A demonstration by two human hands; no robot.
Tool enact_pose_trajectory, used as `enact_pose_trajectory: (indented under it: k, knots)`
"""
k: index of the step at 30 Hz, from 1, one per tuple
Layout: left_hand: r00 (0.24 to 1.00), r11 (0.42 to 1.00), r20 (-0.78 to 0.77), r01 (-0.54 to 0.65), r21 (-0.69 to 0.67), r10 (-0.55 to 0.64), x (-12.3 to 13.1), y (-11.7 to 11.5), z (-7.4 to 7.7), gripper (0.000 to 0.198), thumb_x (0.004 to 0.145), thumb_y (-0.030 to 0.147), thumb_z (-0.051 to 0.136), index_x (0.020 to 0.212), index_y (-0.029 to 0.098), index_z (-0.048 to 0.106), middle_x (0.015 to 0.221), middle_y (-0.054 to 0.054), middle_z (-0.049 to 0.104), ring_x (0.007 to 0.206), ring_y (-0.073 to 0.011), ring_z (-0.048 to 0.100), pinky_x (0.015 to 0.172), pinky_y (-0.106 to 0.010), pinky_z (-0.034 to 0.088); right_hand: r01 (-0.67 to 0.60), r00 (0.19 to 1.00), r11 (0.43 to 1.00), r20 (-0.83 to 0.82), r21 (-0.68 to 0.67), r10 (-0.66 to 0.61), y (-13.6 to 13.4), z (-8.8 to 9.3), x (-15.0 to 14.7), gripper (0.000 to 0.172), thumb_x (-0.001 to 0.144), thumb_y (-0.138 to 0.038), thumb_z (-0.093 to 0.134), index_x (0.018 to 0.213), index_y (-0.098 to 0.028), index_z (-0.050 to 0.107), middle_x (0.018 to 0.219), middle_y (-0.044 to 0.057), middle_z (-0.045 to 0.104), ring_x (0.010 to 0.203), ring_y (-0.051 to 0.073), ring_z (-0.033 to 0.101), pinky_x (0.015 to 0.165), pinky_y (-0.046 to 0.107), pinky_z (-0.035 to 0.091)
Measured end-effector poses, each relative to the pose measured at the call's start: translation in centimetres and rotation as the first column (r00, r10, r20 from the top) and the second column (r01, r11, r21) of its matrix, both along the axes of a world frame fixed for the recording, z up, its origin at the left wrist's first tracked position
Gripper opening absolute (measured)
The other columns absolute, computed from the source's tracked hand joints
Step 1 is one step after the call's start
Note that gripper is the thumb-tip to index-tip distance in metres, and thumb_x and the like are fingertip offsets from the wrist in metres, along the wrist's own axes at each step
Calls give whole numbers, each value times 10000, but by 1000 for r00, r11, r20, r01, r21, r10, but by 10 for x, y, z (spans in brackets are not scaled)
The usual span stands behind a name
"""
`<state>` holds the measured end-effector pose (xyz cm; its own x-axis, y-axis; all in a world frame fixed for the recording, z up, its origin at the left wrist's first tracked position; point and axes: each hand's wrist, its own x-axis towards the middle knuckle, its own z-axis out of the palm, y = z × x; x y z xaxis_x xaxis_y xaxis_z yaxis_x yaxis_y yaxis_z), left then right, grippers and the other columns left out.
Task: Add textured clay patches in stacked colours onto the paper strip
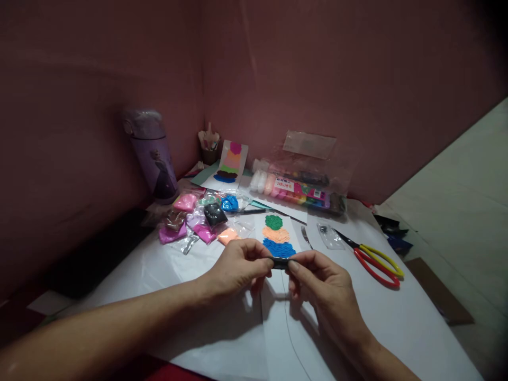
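Observation:
A short roll of black clay [281, 263] is stretched level between my two hands above the white paper. My left hand [244, 264] pinches its left end between thumb and fingers. At the right end, my right hand [317, 272] grips it the same way. Just beyond lies a white card [260, 225] bearing textured clay layers: green on top [273, 221], light orange in the middle [276, 234] and blue below [280, 247]. The card's lower part is partly hidden by my hands. A small fork [305, 236] lies right of the card.
Scissors [377, 262] and a clear packet [330, 236] lie right. Bagged clay lumps, including black [215, 214] and pink [186, 202], cluster left near a purple bottle [153, 159]. A clay pack [297, 190] and another layered card [243, 153] stand behind, by the wall.

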<state>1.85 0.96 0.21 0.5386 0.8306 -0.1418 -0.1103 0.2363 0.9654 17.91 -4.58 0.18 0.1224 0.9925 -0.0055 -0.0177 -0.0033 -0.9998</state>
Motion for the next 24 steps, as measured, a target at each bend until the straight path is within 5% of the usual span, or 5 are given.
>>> enact_pose_trajectory:
  k: [8,13,24]
  knots:
    - [998,999,19,-52,-11,52,-3,2,4,221,652,231,704,814,88,659,548,18,563,397,-67,491,406,-194,389,120,991,992,-49,-25,-121,5,-2,4,217,715,-325,736,798,-157,627,516,-39,566,404,71,481,373,168,403]
    - [1000,997,22,8,-77,-6,-1,1,-1,412,601,275,758,952,92,647,592,-2,601,439,-87,509,420,-212,416,-32,999,999,35,-18,33,1,-1,1,172,787,-311,670,866,-160,651,527,-23,583,457,98,524,446,201,459]
    - [996,996,11,86,0,-86,-3,1,-3,271,698,294,691,874,97,631,692,-37,629,466,-80,522,427,-202,406,-243,969,968,45,55,241,-5,-1,1,129,868,-317,571,934,-206,575,726,11,633,600,132,587,533,239,509]
